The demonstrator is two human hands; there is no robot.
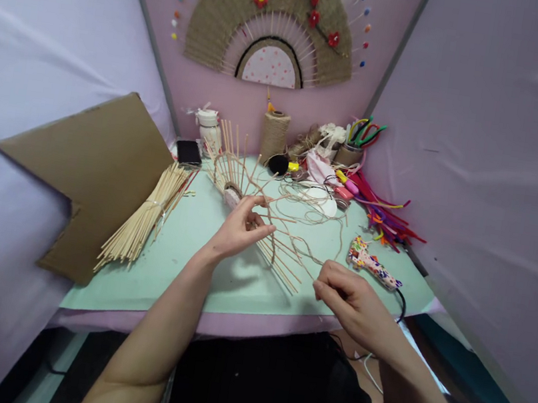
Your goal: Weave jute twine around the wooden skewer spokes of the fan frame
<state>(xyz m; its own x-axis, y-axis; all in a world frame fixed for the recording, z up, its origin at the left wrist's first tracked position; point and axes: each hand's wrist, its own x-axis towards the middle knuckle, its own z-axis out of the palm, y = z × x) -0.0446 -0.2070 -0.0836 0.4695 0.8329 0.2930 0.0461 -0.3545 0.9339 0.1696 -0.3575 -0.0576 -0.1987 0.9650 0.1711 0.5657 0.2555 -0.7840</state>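
Observation:
A half-made fan of thin wooden sticks spreads out from a small round base, with twine woven loosely among the sticks. My left hand is at its middle, thumb and forefinger apart, other fingers curled around some sticks. Part of the grip is hidden by the hand itself. To the right, my right hand is closed in a pinch on the twine, which runs from the sticks towards its fingertips. Loose loops of twine lie on the table behind the fan.
A bundle of sticks and a cardboard sheet lie left. At right are a patterned glue gun with a cord and pipe cleaners. A twine spool, bottle and scissors stand behind. A finished fan hangs above.

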